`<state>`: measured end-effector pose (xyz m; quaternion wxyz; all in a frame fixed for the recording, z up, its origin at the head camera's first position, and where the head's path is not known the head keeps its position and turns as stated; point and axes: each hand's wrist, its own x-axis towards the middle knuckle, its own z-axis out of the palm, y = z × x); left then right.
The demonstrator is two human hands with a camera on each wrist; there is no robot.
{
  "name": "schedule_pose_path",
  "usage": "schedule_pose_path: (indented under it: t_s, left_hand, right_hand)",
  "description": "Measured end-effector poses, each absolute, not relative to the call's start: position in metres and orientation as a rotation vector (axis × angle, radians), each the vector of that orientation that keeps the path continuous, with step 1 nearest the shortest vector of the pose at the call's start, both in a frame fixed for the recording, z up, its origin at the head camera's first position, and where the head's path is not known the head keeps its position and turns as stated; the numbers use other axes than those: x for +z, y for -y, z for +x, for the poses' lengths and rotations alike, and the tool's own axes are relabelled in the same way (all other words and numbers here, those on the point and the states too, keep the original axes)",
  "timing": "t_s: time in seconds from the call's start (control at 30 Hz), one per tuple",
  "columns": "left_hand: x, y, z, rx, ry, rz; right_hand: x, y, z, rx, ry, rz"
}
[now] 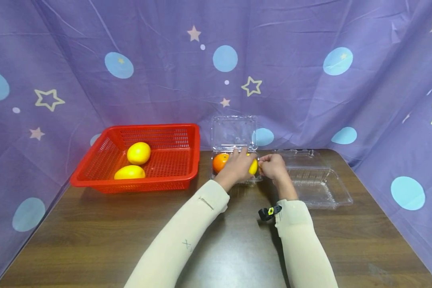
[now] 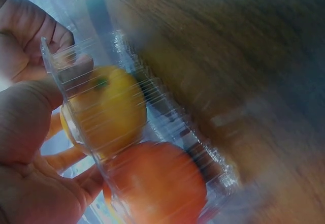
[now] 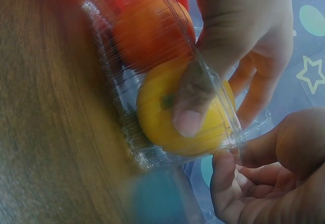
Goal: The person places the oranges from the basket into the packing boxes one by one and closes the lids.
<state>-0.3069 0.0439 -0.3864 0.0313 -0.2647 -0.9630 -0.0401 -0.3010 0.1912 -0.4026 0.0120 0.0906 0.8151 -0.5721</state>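
Note:
A clear plastic clamshell box (image 3: 142,159) stands on the table with its lid (image 1: 234,134) raised at the back. Inside it sit a round orange fruit (image 1: 220,162) on the left and a smooth yellow fruit (image 3: 157,109) with a green stem spot on the right. My left hand (image 1: 239,166) reaches in from above and holds the yellow fruit, thumb on the near side and fingers behind. At the box's right side, my right hand (image 1: 273,166) pinches the rim between thumb and curled forefinger.
A red perforated basket (image 1: 173,183) on the left contains two yellow fruits, one farther back (image 1: 139,153) and one nearer (image 1: 129,172). Another clear box (image 1: 340,186) lies opened to the right, partly behind my right forearm. A purple patterned curtain (image 1: 158,80) hangs behind the table (image 1: 93,228).

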Motion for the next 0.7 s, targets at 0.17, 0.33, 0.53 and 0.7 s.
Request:
schedule_pose_path:
  t_s: [0.17,0.33,0.53,0.7]
  left_hand:
    - [-0.381,-0.038,-0.305,-0.186,2.959,-0.868]
    - [-0.37,-0.029,-0.31,-0.338,2.964,-0.872]
    - [-0.359,-0.016,-0.32,-0.486,2.946,-0.7]
    - [-0.361,-0.01,-0.329,-0.619,2.886,-0.462]
  right_hand:
    - [-0.404,-0.192,-0.302,-1.81,-2.531,0.262]
    - [-0.405,-0.192,-0.303,-1.825,-2.522,0.24]
    - [-0.406,-0.192,-0.303,-1.825,-2.516,0.256]
    - [-0.406,-0.192,-0.301,-1.805,-2.529,0.268]
